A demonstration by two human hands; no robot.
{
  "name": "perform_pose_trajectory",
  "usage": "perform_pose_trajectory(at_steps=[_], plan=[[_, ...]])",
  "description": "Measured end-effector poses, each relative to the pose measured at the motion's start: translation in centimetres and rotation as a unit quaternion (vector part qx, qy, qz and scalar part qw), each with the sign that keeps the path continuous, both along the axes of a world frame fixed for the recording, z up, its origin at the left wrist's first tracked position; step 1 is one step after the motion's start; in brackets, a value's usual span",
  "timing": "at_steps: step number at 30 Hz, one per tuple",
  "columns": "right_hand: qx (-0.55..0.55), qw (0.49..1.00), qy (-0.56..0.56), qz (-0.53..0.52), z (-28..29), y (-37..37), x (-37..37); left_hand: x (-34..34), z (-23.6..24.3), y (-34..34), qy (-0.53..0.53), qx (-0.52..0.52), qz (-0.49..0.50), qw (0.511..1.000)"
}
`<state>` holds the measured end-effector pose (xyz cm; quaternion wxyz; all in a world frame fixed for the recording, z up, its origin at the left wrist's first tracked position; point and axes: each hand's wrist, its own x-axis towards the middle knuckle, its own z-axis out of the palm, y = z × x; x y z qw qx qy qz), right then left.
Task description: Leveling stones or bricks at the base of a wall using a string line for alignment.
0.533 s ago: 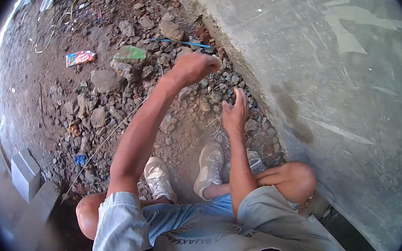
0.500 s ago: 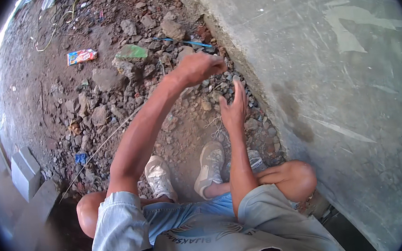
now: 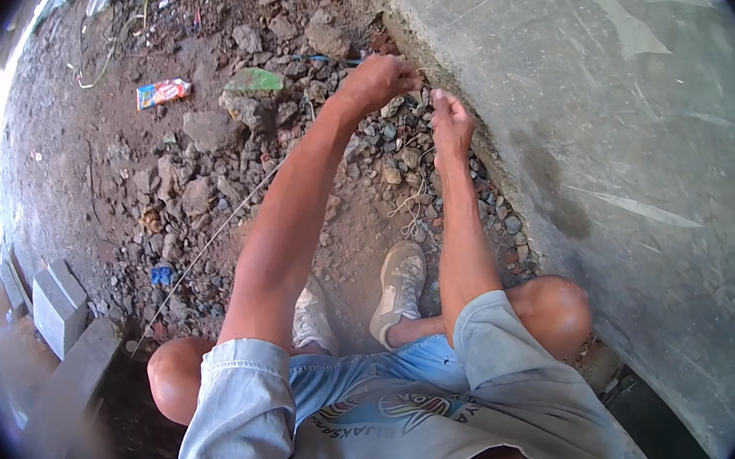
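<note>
A thin pale string (image 3: 209,253) runs tight from the lower left over the rubble and passes behind my left forearm. My left hand (image 3: 381,82) is closed in a pinch by the concrete edge, apparently on this string, though the forearm covers part of its run. Just right of it and slightly nearer, my right hand (image 3: 453,126) has thumb and fingers pressed together; whatever is between them is too small to make out. Below the hands, a loose tangle of string (image 3: 411,214) lies on the stones, with one strand rising toward my right wrist.
A smooth grey concrete slab (image 3: 608,132) fills the right side. Broken stones (image 3: 214,131) cover the soil, with a piece of green glass (image 3: 255,81), a colourful wrapper (image 3: 163,92) and a blue scrap (image 3: 162,275). Grey blocks (image 3: 59,307) stand at left. My shoes (image 3: 401,289) are close below.
My right hand has moved up closer to the left, and its thumb and fingers have gone from apart to pinched. The left hand stays pinched. The whole view has shifted slightly.
</note>
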<state>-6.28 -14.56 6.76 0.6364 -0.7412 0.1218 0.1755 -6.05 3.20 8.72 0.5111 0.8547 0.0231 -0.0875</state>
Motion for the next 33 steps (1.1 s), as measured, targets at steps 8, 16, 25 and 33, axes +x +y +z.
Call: perform_pose_trajectory(at_steps=[8, 16, 25, 33], plan=[[-0.062, 0.996, -0.024, -0.064, -2.4, 2.1, 2.1, 1.0, -4.5, -2.6, 0.002, -0.112, 0.184, 0.976], [-0.118, 0.979, -0.126, -0.109, -6.0, 4.2, 3.6, 2.0, -5.4, -5.6, -0.005, -0.07, 0.275, 0.959], [0.049, 0.985, -0.017, -0.167, -4.9, 4.4, 3.3, 2.4, -4.5, -6.4, 0.029, -0.071, 0.279, 0.957], [0.07, 0.99, 0.005, -0.12, -3.9, 4.2, 2.7, 3.1, -4.8, -6.4, 0.045, -0.081, 0.295, 0.951]])
